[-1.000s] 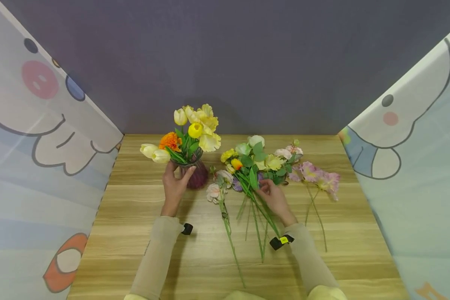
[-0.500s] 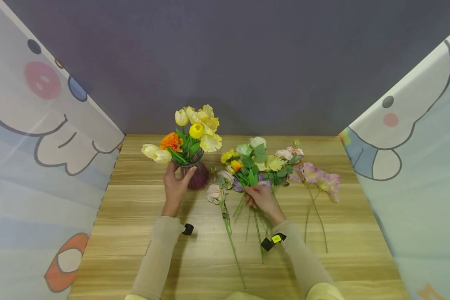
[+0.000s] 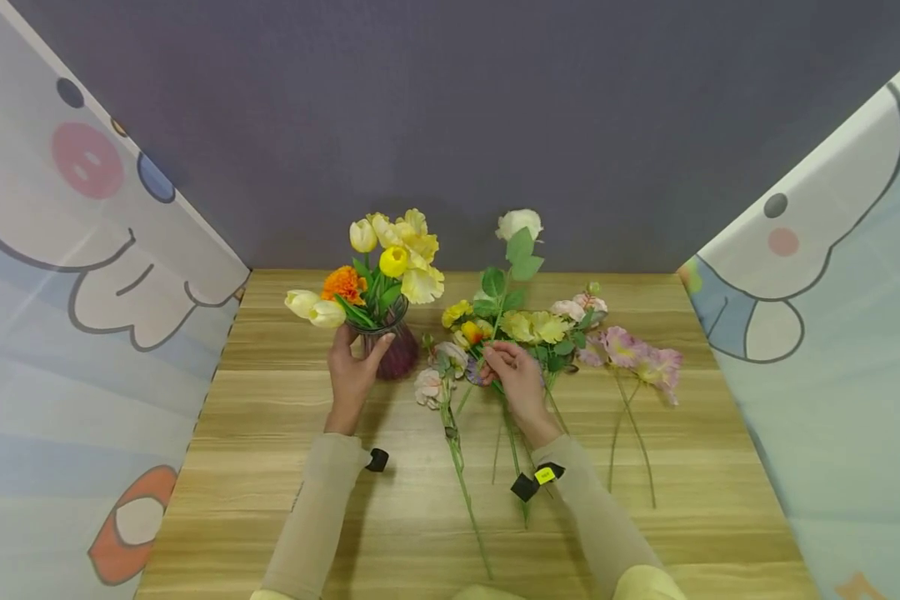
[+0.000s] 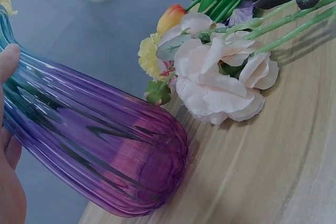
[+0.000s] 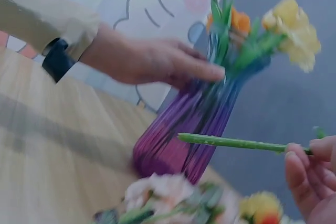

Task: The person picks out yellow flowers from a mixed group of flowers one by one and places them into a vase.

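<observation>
My left hand (image 3: 350, 379) grips the neck of a ribbed glass vase (image 3: 399, 354), blue-green above and purple-pink below. In the vase stand pale tulips (image 3: 326, 313), a yellow tulip (image 3: 393, 261), a ruffled orange flower (image 3: 344, 286) and large pale yellow blooms (image 3: 422, 284). With thumb and fingertips my right hand (image 3: 519, 383) pinches the green stem of a white rose (image 3: 520, 225), raised upright over the loose flowers. In the right wrist view the stem's cut end (image 5: 199, 139) sticks out from the fingers and overlaps the vase.
Pale pink roses (image 3: 429, 387) on a long stem lie right of the vase. Yellow flowers (image 3: 547, 327), an orange-yellow tulip (image 3: 472, 333) and several green stems lie around my right hand. Lilac flowers (image 3: 641, 354) are farther right. A dark wall (image 3: 450, 125) closes the table's back.
My right hand has moved left, let the orange-yellow tulip's bundle lie, and lifted the white rose out of the pile. My left hand still holds the vase in place.
</observation>
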Demonstrator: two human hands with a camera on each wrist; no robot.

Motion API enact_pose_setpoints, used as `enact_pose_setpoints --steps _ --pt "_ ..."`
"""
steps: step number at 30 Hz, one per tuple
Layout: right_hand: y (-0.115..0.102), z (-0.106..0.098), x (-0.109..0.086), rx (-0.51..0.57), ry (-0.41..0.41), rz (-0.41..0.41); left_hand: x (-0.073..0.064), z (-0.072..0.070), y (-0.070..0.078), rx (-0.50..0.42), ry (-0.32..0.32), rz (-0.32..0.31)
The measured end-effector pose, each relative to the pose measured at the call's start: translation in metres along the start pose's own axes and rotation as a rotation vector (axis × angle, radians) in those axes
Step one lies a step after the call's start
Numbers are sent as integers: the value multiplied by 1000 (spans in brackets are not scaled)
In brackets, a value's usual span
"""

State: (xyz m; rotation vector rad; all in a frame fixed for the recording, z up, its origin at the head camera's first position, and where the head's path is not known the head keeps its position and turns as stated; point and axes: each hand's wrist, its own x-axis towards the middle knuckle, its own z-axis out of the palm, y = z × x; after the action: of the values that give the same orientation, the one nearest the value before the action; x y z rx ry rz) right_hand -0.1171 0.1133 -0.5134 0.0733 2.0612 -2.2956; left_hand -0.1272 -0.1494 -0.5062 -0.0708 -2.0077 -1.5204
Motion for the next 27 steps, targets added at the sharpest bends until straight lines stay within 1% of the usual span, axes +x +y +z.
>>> enact_pose_setpoints --steps 2,4,7,10,13,17,19,21,23,25,27 --pt "-10 6 2 31 16 -99 -1 0 1 -1 10 1" --pt "-21 12 5 60 27 -185 -1 1 12 -6 14 -9" --pt "-39 20 9 103 41 -297 -1 1 13 -4 25 -17" --pt "-58 28 14 152 43 -384 -1 2 12 -4 36 -18" --pt "-74 39 20 207 35 -485 -2 3 11 0 48 -6" --pt "-92 55 28 234 20 -620 -3 4 10 22 58 12" --pt "-99 64 32 227 8 -662 -3 4 9 26 62 14" --pt "-104 73 35 225 -9 -688 -3 4 9 22 62 20" --pt "-107 82 39 194 -22 -711 -3 4 8 11 61 23" --pt "-107 91 42 130 -33 -742 -3 4 8 8 61 24" --pt "-105 98 46 31 -39 -783 -3 4 9 5 66 22"
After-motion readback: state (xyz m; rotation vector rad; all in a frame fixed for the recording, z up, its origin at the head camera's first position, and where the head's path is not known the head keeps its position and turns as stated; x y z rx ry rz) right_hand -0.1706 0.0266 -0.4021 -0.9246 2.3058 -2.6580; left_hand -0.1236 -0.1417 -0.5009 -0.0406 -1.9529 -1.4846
